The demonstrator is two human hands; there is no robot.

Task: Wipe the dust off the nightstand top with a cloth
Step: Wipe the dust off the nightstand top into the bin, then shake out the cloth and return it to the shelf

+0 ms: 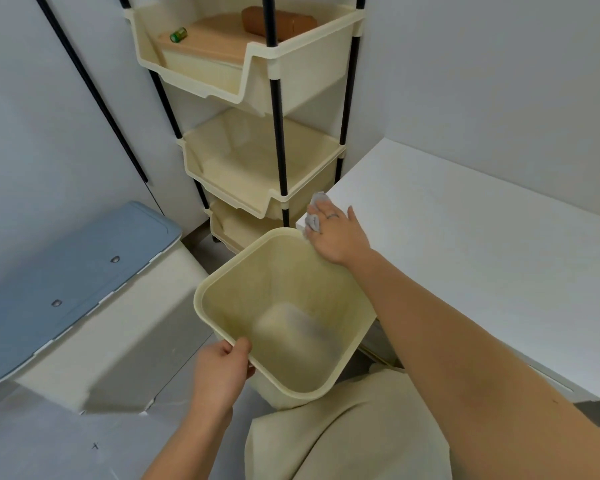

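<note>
While the right hand [336, 233] lies palm-down at the near left corner of the white nightstand top [465, 244], a crumpled grey cloth [315, 211] sits under its fingers, which are spread fairly flat over it. The cloth bunches out past the fingertips, right at the corner edge of the top. A ring shows on one finger. The right forearm reaches in from the near right, crossing above the nightstand's front edge.

The left hand [222, 372] grips the near rim of a cream plastic bin [222, 299], thumb inside the rim, fingers wrapped outside. The bin is held tilted, its mouth facing up, its far rim tucked just below the nightstand corner and under the heel of the right hand. Whether the rim touches the nightstand: cannot tell. Inside the bin, the bottom looks pale with a blurred grey smear; no detail resolves.

Far left of the nightstand, a three-tier cream rack [264, 168] stands on black poles against the wall. The top tier holds a wooden board [208, 39], with a small green bottle [178, 35] lying on it and a brown loaf-shaped object [278, 24] at its far side. The middle tier appears bare; the lowest is mostly hidden behind the bin.

To the left, a storage box with a blue lid [66, 282] rests on the floor. Beige fabric [343, 434], the person's clothing, fills the near centre.
</note>
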